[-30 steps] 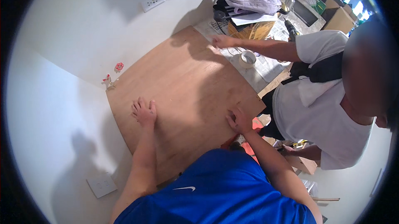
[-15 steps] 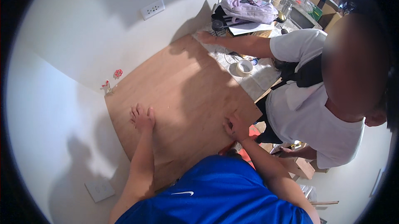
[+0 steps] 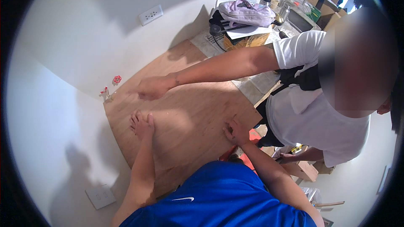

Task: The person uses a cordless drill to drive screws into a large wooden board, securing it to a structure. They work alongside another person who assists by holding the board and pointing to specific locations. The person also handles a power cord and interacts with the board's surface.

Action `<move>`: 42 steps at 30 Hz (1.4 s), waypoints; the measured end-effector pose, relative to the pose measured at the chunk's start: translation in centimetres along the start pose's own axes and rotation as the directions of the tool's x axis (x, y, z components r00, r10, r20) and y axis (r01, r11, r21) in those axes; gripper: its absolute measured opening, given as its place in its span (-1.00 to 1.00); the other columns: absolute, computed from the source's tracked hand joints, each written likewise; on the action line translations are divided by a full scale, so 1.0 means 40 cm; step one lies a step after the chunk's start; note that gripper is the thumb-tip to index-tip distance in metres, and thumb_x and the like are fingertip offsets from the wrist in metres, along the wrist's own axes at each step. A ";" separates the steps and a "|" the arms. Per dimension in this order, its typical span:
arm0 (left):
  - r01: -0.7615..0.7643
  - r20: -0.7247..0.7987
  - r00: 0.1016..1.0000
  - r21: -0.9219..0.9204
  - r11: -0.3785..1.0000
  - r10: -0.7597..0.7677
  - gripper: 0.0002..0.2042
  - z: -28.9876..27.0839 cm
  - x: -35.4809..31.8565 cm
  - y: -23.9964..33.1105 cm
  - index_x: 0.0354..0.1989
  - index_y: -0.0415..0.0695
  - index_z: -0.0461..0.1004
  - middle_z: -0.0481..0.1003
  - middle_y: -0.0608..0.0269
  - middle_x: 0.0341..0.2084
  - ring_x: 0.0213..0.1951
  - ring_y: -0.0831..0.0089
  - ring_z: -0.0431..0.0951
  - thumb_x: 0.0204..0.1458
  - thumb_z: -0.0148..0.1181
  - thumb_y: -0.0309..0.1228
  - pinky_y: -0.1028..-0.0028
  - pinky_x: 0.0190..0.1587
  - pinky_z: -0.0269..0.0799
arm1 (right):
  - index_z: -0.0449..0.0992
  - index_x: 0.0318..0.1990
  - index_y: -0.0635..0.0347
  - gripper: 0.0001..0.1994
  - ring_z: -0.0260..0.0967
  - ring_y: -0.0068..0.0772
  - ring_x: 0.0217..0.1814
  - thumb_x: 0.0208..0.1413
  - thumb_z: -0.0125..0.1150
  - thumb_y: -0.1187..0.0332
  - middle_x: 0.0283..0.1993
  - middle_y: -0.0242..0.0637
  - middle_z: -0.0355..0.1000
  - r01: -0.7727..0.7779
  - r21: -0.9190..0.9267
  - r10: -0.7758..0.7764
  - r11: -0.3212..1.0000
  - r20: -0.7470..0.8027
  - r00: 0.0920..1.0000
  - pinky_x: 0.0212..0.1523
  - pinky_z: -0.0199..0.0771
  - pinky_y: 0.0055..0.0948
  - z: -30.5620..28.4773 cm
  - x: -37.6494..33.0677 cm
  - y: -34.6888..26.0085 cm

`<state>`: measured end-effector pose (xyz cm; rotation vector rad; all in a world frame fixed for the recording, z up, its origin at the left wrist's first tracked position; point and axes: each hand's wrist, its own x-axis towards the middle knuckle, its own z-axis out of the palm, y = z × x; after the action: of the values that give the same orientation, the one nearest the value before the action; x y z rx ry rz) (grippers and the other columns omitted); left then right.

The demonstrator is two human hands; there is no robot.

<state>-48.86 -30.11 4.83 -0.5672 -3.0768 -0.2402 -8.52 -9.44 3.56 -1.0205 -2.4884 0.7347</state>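
Observation:
A large brown wooden board (image 3: 189,138) spreads out in front of me against the white wall. Flat on its left part, with the fingers spread, rests my left hand (image 3: 144,127). My right hand (image 3: 237,133) touches the board close to its near right edge, the fingers loosely bent and apart with nothing seen between them. A co-worker's hand (image 3: 155,87) reaches over the board from the right, its index finger stretched out to the left, beyond my left hand.
Two red valve handles, one a round red knob (image 3: 117,79), stick out at the board's far left corner. A wall socket (image 3: 150,15) sits above. On the paper-covered worktop at the back right lies a lilac bag (image 3: 246,13). The co-worker (image 3: 311,130) stands at my right.
The co-worker's hand has swung from the board's far corner leftward over its middle, and that arm now hides the tape roll. Both my hands stay on the board; the view has shifted slightly.

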 end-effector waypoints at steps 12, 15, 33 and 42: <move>-0.098 -0.016 0.995 0.105 0.990 0.100 -0.20 0.078 0.030 -0.067 0.58 0.03 0.21 0.11 0.02 0.60 0.60 -0.09 0.03 0.26 0.11 0.22 -0.32 0.52 -0.03 | 0.63 0.06 0.10 -0.64 0.60 0.01 -0.14 0.22 0.37 0.12 -0.07 -0.11 0.55 0.034 0.026 -0.033 0.999 -0.030 0.999 -0.10 0.59 -0.03 0.016 0.001 0.012; -0.040 -0.048 0.998 0.047 0.998 0.042 -0.22 0.045 0.022 -0.034 0.57 0.02 0.21 0.12 0.01 0.58 0.61 -0.07 0.00 0.27 0.11 0.20 -0.32 0.53 -0.06 | 0.62 0.07 0.09 -0.64 0.60 -0.01 -0.12 0.23 0.37 0.11 -0.08 -0.12 0.55 0.068 0.005 -0.068 0.998 -0.077 0.995 -0.10 0.60 -0.05 0.021 0.010 0.006; -0.019 -0.031 0.999 0.029 0.999 0.020 -0.19 0.027 0.009 -0.031 0.58 -0.02 0.19 0.11 -0.02 0.59 0.61 -0.06 0.01 0.30 0.03 0.25 -0.26 0.55 -0.09 | 0.59 0.12 0.07 -0.58 0.57 0.01 -0.06 0.23 0.34 0.05 -0.04 -0.13 0.54 0.027 -0.068 -0.028 0.997 -0.008 1.000 -0.05 0.58 -0.06 0.019 0.006 0.009; -0.044 -0.059 0.997 0.045 0.998 0.047 -0.18 0.044 0.007 -0.043 0.58 -0.01 0.19 0.09 -0.06 0.60 0.60 -0.08 0.03 0.30 0.01 0.28 -0.30 0.52 -0.04 | 0.59 0.11 0.06 -0.59 0.57 0.02 -0.08 0.21 0.35 0.06 -0.07 -0.13 0.53 0.049 -0.080 -0.052 0.996 -0.035 0.998 -0.05 0.58 -0.07 0.008 0.001 -0.002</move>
<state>-49.69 -31.33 2.84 -0.6158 -2.9998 -0.1855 -8.75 -9.57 3.37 -0.9846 -2.5192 0.6009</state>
